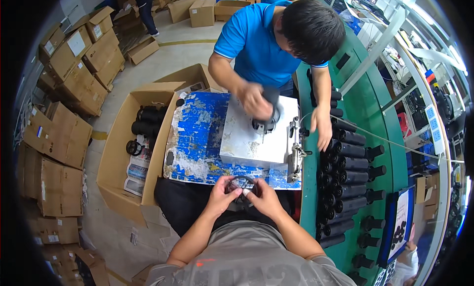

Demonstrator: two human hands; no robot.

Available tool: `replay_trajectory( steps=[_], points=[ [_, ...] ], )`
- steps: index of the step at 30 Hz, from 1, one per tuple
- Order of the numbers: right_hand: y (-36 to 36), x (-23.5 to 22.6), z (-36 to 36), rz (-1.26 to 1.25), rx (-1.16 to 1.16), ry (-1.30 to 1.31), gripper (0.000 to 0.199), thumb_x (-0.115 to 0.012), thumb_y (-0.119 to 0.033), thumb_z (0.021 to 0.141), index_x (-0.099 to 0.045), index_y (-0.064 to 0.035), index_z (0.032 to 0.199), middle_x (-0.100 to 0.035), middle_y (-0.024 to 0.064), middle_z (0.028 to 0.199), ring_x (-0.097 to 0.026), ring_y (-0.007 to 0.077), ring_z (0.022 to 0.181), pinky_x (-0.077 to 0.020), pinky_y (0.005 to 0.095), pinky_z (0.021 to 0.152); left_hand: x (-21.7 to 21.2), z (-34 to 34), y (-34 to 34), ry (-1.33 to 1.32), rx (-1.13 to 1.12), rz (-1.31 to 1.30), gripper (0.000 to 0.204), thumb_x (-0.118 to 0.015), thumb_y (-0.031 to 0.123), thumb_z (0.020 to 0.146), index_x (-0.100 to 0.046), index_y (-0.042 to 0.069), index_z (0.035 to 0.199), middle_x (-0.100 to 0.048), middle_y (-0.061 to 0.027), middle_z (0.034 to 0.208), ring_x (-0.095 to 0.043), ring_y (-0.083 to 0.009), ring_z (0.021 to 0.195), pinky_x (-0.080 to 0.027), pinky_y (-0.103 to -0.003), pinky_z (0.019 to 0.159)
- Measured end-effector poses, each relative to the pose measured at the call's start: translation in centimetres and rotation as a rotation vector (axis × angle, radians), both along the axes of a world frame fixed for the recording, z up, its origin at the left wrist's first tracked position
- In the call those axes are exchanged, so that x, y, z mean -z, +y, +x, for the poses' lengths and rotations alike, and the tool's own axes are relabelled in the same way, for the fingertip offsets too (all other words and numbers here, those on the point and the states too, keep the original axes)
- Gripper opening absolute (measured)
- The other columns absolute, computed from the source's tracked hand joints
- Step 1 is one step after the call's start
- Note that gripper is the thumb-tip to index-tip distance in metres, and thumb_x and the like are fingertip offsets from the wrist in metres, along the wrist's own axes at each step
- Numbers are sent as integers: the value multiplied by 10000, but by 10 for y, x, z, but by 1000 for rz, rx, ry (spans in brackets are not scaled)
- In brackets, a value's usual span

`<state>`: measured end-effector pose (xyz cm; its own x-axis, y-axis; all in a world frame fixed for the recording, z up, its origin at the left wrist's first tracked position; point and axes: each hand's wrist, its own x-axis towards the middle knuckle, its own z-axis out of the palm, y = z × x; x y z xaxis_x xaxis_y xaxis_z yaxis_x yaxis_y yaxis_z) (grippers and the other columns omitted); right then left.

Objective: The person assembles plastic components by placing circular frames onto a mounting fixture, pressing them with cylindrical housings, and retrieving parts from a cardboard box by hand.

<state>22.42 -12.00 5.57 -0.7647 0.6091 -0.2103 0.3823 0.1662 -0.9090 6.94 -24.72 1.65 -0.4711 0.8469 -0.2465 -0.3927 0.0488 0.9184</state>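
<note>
Close to my body, at the near edge of a worn blue board (197,138), my left hand (220,194) and my right hand (264,198) grip a small round part with a dark rim (242,178) from both sides. Both thumbs press on its near side, and my fingers curl round it. Its exact kind is too small to make out. Beyond it on the board sits a silver metal box (247,150). A co-worker in a blue shirt (269,44) holds a blurred dark piece (271,96) over a round black fitting (264,125) on that box.
A metal clamp-like fixture (295,155) stands at the box's right side. On the green bench (308,207) to the right lie rows of black cylinders (348,177). At left, an open carton (116,172) holds black parts; stacked cartons (61,187) stand farther left.
</note>
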Motion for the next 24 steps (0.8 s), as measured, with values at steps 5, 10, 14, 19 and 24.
replay_trajectory(
  steps=[5,10,14,19,24],
  points=[
    [38,-57,-25,301,91,27,480,-812,-218,860,-540,3,1187,-671,119,822,-670,243,714,-532,353,675,-42,-13,46,520,5,49,477,-635,42,1002,-392,2,1410,-603,-97,1195,-608,-139,1035,-510,-309,929],
    [133,-63,-68,667,120,24,558,-828,-270,781,-531,34,1142,-632,294,1059,-686,413,892,-551,481,806,-57,-44,149,621,-25,88,504,-578,47,1026,-306,32,1449,-592,-158,1204,-617,-214,1087,-507,-367,970],
    [173,-55,-111,672,87,-187,576,-821,-271,773,-517,19,1168,-610,316,1121,-682,462,945,-556,496,869,-9,-69,203,787,-123,22,477,-579,60,1014,-335,55,1424,-623,-213,1188,-633,-319,1129,-486,-459,983],
    [209,-29,-124,675,121,-374,604,-811,-267,769,-507,-10,1222,-603,306,1170,-681,491,972,-565,510,889,-11,-81,238,1100,-10,-260,473,-646,114,966,-409,103,1376,-655,-225,1195,-612,-408,1137,-405,-557,951],
    [220,-15,-139,628,160,-476,609,-817,-264,755,-518,-22,1227,-616,305,1164,-689,480,985,-568,505,892,-12,-98,253,1134,66,-355,456,-697,146,912,-465,123,1304,-670,-175,1220,-584,-376,1151,-366,-537,937]
  ],
)
